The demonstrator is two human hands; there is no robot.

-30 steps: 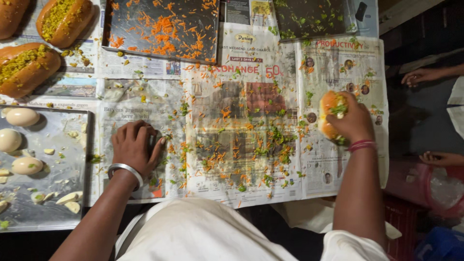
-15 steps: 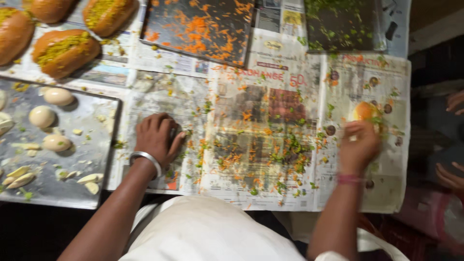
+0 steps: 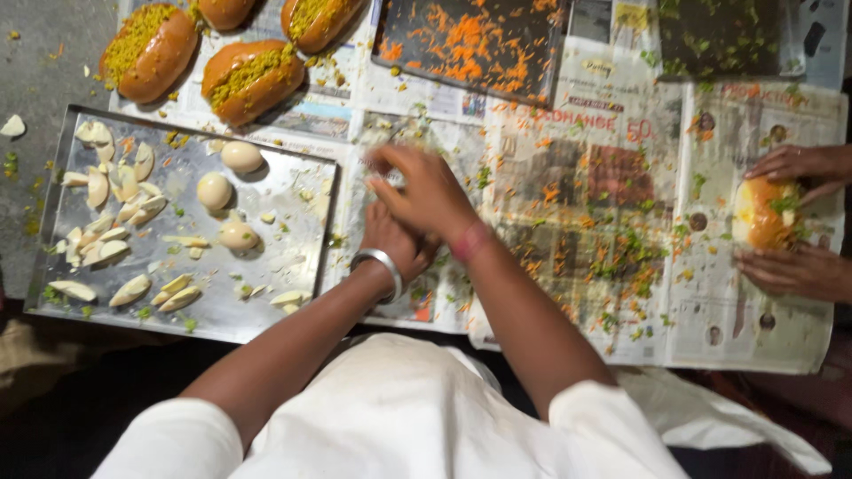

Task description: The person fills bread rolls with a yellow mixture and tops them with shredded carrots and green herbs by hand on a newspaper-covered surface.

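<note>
The person's right hand point(image 3: 426, 191) is hovering over the spread newspaper point(image 3: 568, 204), crossing above the left hand point(image 3: 390, 244), fingers loosely curled and a little blurred, so I cannot tell whether its grip is closing on anything small. The left hand, wearing a metal bangle point(image 3: 382, 266) at the wrist, is lying mostly hidden beneath the right, and its grip cannot be made out either. Both hands are sitting just beside the right edge of the steel tray point(image 3: 302, 310), which is carrying three whole peeled eggs point(image 3: 217, 189) and a scatter of egg wedges point(image 3: 115, 195) along its left side. Above the tray, stuffed buns point(image 3: 253, 80) topped with yellow-green filling are resting on the paper. A dark tray point(image 3: 470, 44) strewn with grated carrot is lying at the top centre. Green and orange shreds are littering the newspaper. Over at the far right, another person's two hands point(image 3: 790, 217) are cupping a filled bun point(image 3: 765, 213), one hand above it and one below, well apart from the wearer's own hands.
</note>
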